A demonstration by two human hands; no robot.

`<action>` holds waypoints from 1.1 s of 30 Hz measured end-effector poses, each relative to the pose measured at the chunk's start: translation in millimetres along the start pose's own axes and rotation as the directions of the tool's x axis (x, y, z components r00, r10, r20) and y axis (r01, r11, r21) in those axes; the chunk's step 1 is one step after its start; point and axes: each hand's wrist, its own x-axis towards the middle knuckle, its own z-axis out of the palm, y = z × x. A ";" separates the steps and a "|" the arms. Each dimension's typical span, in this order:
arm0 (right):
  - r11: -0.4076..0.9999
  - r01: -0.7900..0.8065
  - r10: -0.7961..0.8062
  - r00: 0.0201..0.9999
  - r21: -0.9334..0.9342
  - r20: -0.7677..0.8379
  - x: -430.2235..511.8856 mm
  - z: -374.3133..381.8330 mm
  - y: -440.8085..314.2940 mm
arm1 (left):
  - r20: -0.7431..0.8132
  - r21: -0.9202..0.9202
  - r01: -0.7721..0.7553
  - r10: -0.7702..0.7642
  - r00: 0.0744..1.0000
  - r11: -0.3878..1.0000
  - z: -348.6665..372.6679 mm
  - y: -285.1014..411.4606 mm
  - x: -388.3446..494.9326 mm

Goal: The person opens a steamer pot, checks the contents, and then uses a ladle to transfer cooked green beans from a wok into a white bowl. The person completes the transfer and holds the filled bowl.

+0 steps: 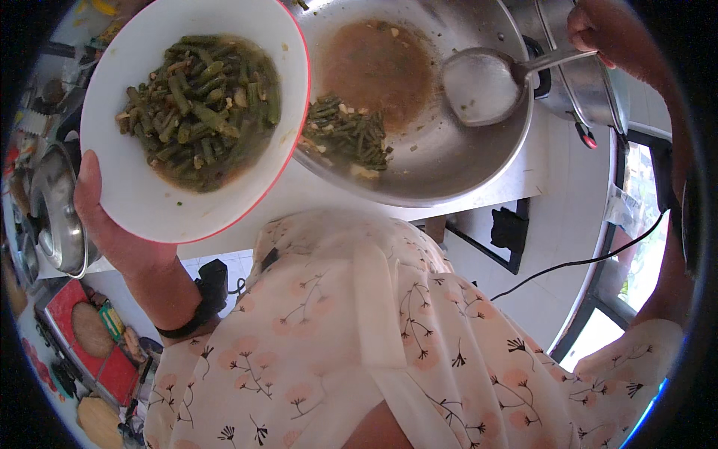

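Note:
My left hand (120, 224) grips the lower left rim of a white plate (247, 202) with a red edge. Cut green beans (196, 112) in brown sauce lie on the plate, which is tilted and overlaps the left side of a wide steel wok (460, 168). In the wok are a pool of brown sauce (376, 67) and a smaller heap of cut beans (359, 134) near its lower left. My right hand (594, 33), at the upper right, is closed on the handle of a metal wok spatula (482, 87). The spatula's blade is inside the wok, right of the sauce, with bean bits on it.
A large steel pot (589, 90) with a dark handle stands right of the wok. A steel lid (56, 213) lies at the left on the white counter (280, 207). A black cable (578, 262) runs at the right. Lower left is a red surface (67, 303) with a round brown mat.

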 end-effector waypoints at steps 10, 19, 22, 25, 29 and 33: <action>0.907 0.181 -0.249 0.959 0.380 0.138 66.9 43.9 23.4 | 0.389 -0.259 0.167 -0.055 0.919 0.951 -11.3 5.7 -6.0; 0.741 0.415 -0.478 0.878 0.528 -0.019 73.6 59.2 -6.2 | 0.541 -0.349 0.175 0.045 0.840 0.921 -12.5 10.3 -2.0; 0.827 0.285 -0.300 0.953 0.484 -0.047 70.0 63.4 17.2 | 0.561 -0.337 0.162 0.060 0.825 0.927 -13.3 8.9 -3.4; 0.910 0.246 -0.208 0.967 0.334 -0.145 73.5 68.4 37.2 | 0.443 -0.315 0.116 0.038 0.896 0.942 -16.1 6.0 -6.6; 0.913 0.306 -0.221 0.928 0.270 -0.301 78.7 85.9 33.1 | 0.441 -0.240 0.028 0.083 0.893 0.970 -20.0 4.9 -5.6; 0.731 0.449 -0.300 0.888 0.513 -0.349 70.3 102.8 9.4 | 0.436 -0.270 0.058 0.068 0.898 0.961 -17.1 5.1 -8.2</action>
